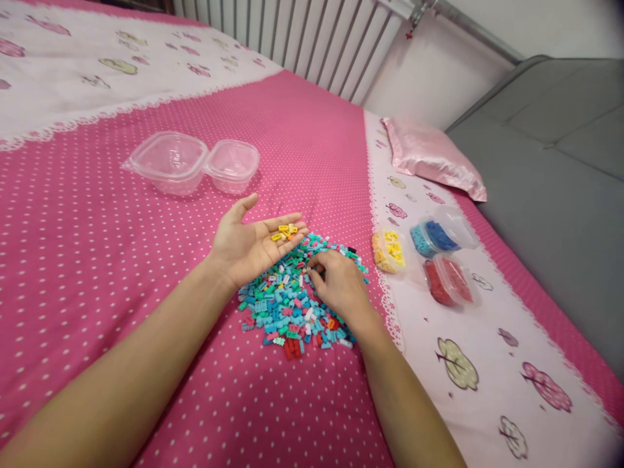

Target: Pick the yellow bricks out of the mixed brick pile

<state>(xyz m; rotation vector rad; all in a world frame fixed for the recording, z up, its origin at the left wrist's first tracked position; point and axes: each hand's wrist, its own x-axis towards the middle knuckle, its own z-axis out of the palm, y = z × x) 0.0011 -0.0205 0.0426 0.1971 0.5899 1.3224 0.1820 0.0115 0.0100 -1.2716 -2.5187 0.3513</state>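
Observation:
My left hand (253,250) is palm up with its fingers stretched out, bearing several small yellow building bricks (283,232) on the fingers. Under and beside it spreads a heap of tiny building bricks (287,305), mostly turquoise and green, with some pink, red, white and blue ones. At the right side of this heap, my right hand (336,283) reaches in with bent fingers, thumb and forefinger close together. Whatever lies between those fingertips is too small and too hidden to name.
Two clear plastic tubs (168,156) stand behind my left hand. To the right are tubs of yellow bricks (389,252), blue bricks (433,235) and red bricks (448,281). Beyond them are a pink pillow (433,156), a grey headboard (546,143) and a radiator (312,39).

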